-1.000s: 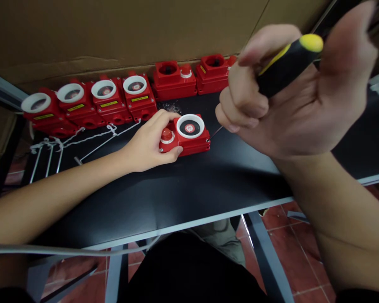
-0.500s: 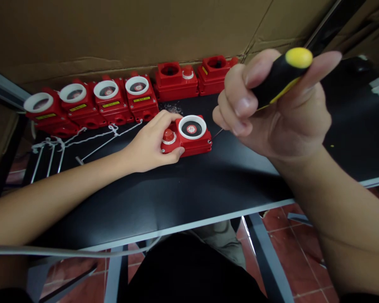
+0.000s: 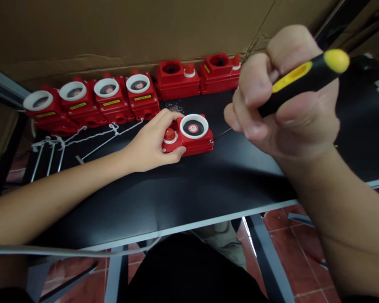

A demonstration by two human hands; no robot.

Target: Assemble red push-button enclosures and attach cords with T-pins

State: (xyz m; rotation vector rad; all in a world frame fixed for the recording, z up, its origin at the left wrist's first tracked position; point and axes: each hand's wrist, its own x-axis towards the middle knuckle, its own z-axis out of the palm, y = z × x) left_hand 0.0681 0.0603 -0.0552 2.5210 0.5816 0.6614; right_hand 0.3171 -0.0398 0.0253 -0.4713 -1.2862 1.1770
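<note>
A red alarm box [image 3: 189,136] with a white ring and a red button lies on the black table [image 3: 192,189]. My left hand [image 3: 151,141] grips its left end, fingers wrapped over the top and thumb underneath. My right hand [image 3: 287,101] is closed in a fist round the black and yellow handle of a screwdriver [image 3: 303,78]. The thin metal shaft runs down and left from that fist, and its tip touches the box's right front corner.
Several more red boxes [image 3: 113,99] stand in a row at the table's back edge against a cardboard wall [image 3: 129,29]. White strings with metal pins [image 3: 66,143] lie at the left. Below the table's front edge are red floor tiles [image 3: 290,248] and metal legs.
My right hand has turned the screwdriver handle: the fingers went from loose to a tight fist and the yellow cap swung to the right. The left hand and box stayed put.
</note>
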